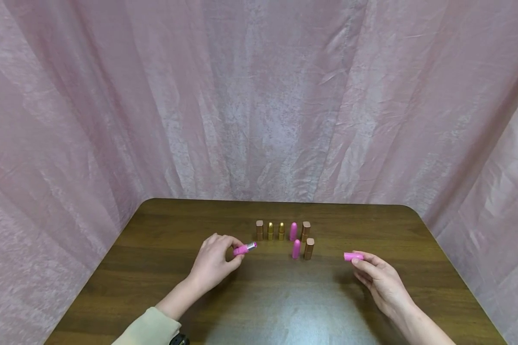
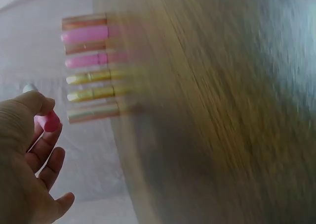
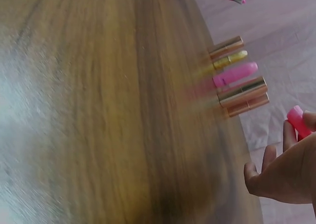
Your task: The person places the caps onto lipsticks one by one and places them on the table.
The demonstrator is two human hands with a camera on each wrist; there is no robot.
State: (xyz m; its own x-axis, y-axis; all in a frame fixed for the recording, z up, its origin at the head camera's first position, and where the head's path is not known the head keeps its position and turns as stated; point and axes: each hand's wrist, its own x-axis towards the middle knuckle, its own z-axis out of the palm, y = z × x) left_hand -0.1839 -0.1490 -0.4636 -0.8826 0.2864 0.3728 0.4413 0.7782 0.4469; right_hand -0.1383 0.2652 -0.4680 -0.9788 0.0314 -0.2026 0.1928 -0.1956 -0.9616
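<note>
In the head view my left hand (image 1: 213, 258) pinches an uncapped pink lipstick (image 1: 241, 250) between thumb and forefinger. Its silver collar and pink tip point right. Over to the right, my right hand (image 1: 384, 282) holds the pink lipstick cap (image 1: 353, 257) by its end, with the other end facing left. Both pieces are well apart, above the table. The left wrist view shows the thumb across the lipstick (image 2: 49, 121), the other fingers loosely bent. From the right wrist, the cap (image 3: 297, 119) sits between thumb and fingers.
Capped lipsticks stand upright between the hands. The back row has a rose-gold one (image 1: 260, 230), two gold ones (image 1: 270, 231), a pink one (image 1: 293, 232) and another rose-gold one (image 1: 305, 231). In front stand a pink (image 1: 296, 249) and a rose-gold lipstick (image 1: 309, 249) on the wooden table (image 1: 259, 297).
</note>
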